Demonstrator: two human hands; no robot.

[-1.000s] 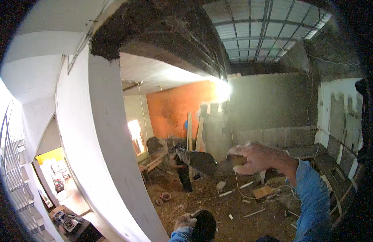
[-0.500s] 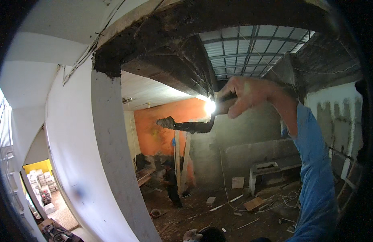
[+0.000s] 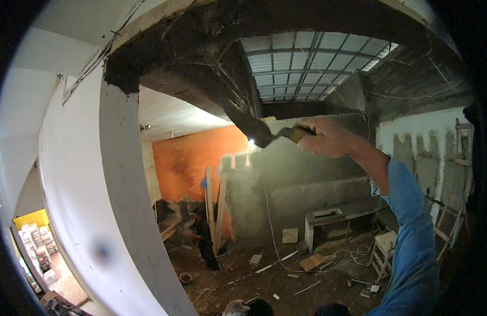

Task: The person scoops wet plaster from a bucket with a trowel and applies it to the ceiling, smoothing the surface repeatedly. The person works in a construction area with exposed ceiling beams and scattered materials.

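Note:
My right hand reaches up from the right in a blue sleeve, its fingers closed round the handle of a trowel. The dark, mortar-smeared blade points up and left. It overlaps the lower edge of a dark, rough, freshly coated beam; whether it touches is hard to tell. At the bottom edge is a pale, greyish rounded shape that may be my left hand, mostly cut off, its fingers not readable.
A grey-edged white pillar stands close on the left. Below, a person in dark clothes is near leaning planks. Boards and rubble litter the floor around a concrete bench. A wooden ladder leans at right.
The trowel has swung from below the beam, blade pointing left, to up against its edge. My right hand has turned and moved slightly lower and right. The view has shifted a little right.

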